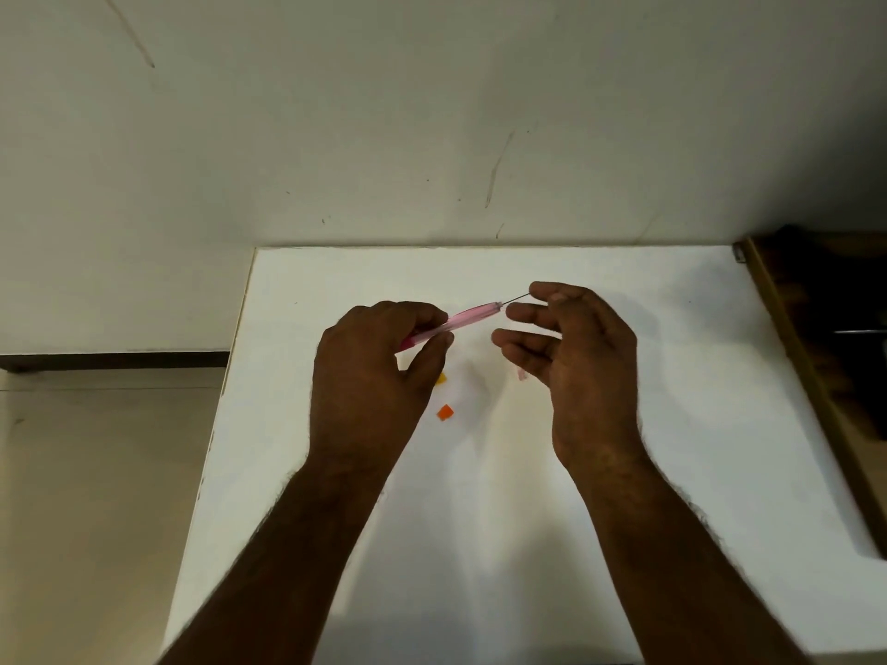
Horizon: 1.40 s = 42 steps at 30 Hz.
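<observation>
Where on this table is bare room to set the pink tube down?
Bare: the far strip of table along the wall, and the right side to the wooden edge. Crowded: under the left hand and right hand, around the orange square.

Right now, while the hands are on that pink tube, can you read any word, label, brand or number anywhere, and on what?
None: no text can be read in this view.
On the pink tube, held by the left hand: no print shows.
On the thin wire, pinched by the right hand: nothing.
On the orange piece and the white table: plain, no marks.
On the wall: only scuffs, no writing.
</observation>
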{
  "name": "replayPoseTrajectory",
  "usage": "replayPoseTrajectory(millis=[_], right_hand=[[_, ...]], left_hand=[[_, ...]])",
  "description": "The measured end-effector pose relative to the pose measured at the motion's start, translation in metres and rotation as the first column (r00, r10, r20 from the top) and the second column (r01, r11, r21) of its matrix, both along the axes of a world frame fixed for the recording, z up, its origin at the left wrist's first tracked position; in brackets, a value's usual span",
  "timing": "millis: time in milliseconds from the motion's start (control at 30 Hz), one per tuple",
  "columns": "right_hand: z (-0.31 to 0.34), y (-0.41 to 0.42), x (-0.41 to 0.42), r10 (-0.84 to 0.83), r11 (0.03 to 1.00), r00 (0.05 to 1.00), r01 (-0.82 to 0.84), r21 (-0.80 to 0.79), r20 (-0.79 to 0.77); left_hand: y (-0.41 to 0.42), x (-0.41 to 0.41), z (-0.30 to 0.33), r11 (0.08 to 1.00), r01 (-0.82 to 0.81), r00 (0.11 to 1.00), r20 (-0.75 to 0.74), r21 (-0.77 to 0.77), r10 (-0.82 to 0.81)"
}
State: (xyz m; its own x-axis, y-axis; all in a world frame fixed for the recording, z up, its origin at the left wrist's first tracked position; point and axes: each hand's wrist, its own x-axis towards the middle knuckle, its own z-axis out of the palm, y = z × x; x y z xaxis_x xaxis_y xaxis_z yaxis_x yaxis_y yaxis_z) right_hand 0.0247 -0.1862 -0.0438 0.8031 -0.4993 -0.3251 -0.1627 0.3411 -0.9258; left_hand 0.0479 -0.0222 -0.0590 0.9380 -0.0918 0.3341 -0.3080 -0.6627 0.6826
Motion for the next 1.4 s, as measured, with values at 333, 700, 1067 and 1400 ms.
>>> replayPoseTrajectory(millis=[333,700,1067,1400], right_hand=[[-0.005,0.003,-0.001,0.02,0.973,1.0,-0.019,-0.23,0.004],[-0.019,-0.029,0.0,0.01,0.802,0.979,-0.129,-0.583,-0.202],[-0.032,-0.028,-0.007,0.034,0.334,0.86,-0.49,-0.805,-0.509],[-0.03,-0.02,-0.007,-0.009,0.193,0.839,-0.533,-0.824,-0.544]], left_hand=[[-0.001,0.0,-0.002,1.0,0.006,1.0,-0.023,0.023,-0.006],[0.001,0.001,-0.002,0.999,0.012,0.999,-0.044,0.032,-0.011],[0.001,0.001,-0.002,0.999,0.036,0.998,-0.059,0.016,-0.035],[0.003,0.002,-0.005,0.999,0.04,0.997,-0.068,0.018,-0.039]])
